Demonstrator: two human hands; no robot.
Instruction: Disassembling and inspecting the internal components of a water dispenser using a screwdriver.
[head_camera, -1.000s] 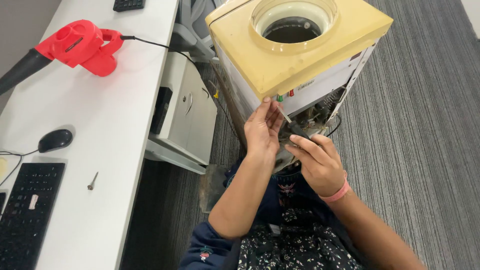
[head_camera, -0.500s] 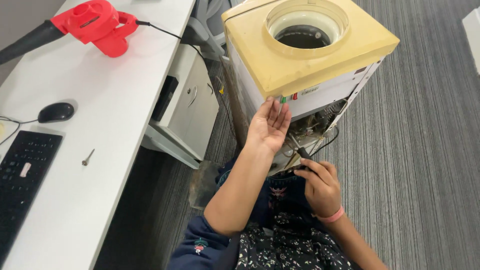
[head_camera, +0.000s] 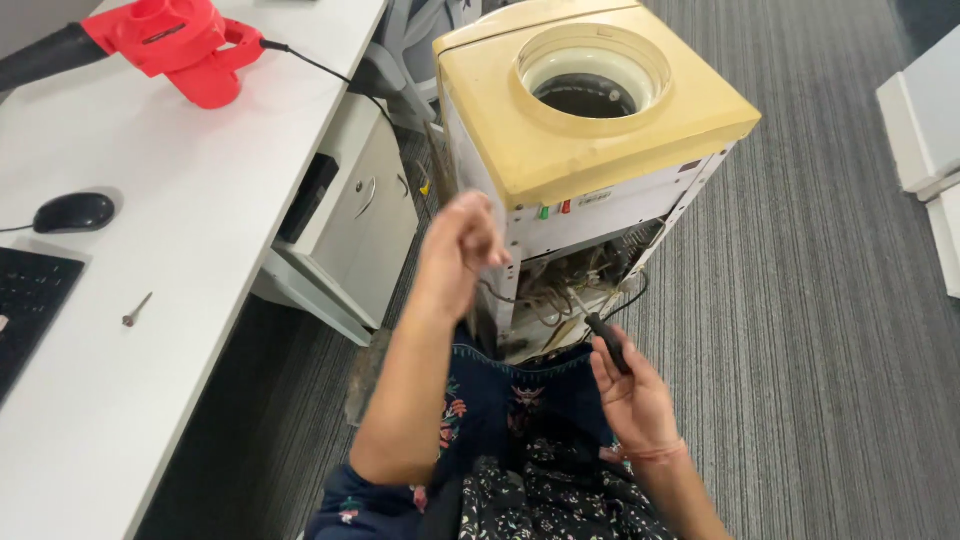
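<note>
Two hands: left hand (head_camera: 462, 240) clenched, blurred — contents unclear; right hand (head_camera: 632, 395) grasps screwdriver (head_camera: 603, 335), tip hidden.

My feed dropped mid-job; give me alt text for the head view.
A person's right hand holds a black screwdriver below a yellowed water dispenser with its wiring exposed; the left hand is raised, curled and blurred. A red blower lies on the white desk.

Left hand (head_camera: 462, 240) motion-blurred, keyboard (head_camera: 28, 305) cropped
</note>
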